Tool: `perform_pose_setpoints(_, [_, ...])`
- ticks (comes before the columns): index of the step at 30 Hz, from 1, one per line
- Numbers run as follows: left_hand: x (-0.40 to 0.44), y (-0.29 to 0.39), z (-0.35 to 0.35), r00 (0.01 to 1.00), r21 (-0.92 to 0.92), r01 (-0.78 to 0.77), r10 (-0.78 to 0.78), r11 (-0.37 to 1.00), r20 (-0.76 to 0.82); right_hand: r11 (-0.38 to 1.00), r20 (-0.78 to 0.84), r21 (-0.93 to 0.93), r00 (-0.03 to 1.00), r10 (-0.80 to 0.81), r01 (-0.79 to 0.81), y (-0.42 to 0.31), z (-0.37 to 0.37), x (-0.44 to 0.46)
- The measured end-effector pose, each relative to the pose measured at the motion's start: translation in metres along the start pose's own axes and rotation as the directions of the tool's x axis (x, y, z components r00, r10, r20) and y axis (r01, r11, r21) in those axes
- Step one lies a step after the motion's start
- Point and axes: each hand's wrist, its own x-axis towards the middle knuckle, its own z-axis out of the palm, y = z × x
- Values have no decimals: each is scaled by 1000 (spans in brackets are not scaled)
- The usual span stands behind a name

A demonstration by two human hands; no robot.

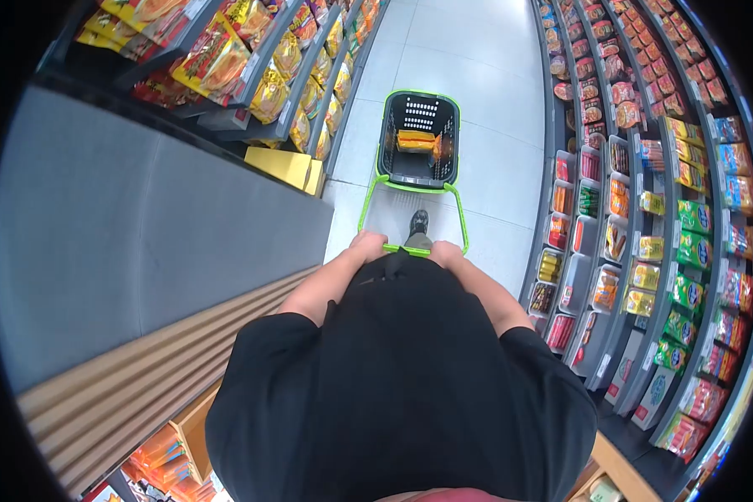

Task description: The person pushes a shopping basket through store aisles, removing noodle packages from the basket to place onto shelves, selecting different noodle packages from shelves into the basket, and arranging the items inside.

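Both my hands grip the bright green handle [406, 250] of a black rolling shopping basket [419, 178]. My left hand [369, 245] closes round the handle's left end, and my right hand [445, 252] round its right end. The basket stands on the floor ahead of me, green along its rim. Inside it lies an orange-yellow packet [416, 140], touched by neither hand. Below the handle a dark shoe [419, 221] shows on the floor.
Shelves of yellow and red noodle packets [268, 96] rise on the left, beside a grey panel [142, 217]. Yellow boxes [279, 166] sit low at that shelf's end. Stocked snack shelves [627, 201] line the right. Pale floor tiles [468, 50] run between them.
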Motion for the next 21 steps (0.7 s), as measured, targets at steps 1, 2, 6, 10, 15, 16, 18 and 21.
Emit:
perform_pose_setpoints(1, [-19, 4, 13, 1000, 16, 13, -13, 1000, 7, 1000, -54, 25, 999, -1, 2, -1, 25, -9])
perform_pose_setpoints(2, [-37, 8, 26, 1000, 29, 23, -24, 999, 20, 1000, -47, 29, 999, 6, -5, 0, 47, -14])
perform_pose_setpoints(6, [-106, 25, 60, 997, -74, 73, -72, 995, 10, 997, 17, -65, 999, 41, -39, -34, 74, -100])
perform_pose_setpoints(10, [-155, 26, 111, 996, -84, 74, -78, 994, -47, 999, 7, -34, 1000, 5, -5, -51, 112, -145])
perform_pose_setpoints(15, [-207, 39, 159, 996, -67, 83, -86, 994, -34, 1000, 92, -3, 996, -13, 13, -38, 201, -156])
perform_pose_setpoints(16, [-216, 42, 172, 997, -29, 77, -77, 997, -17, 1000, 132, 18, 991, -19, 16, -36, 216, -160])
perform_pose_setpoints(18, [-236, 45, 208, 996, 4, 81, -81, 997, -33, 1000, 132, 4, 991, -25, 24, -38, 246, -178])
perform_pose_setpoints(21, [-264, 50, 269, 995, 24, 98, -97, 995, -39, 999, 182, -24, 983, -26, 31, -45, 286, -216])
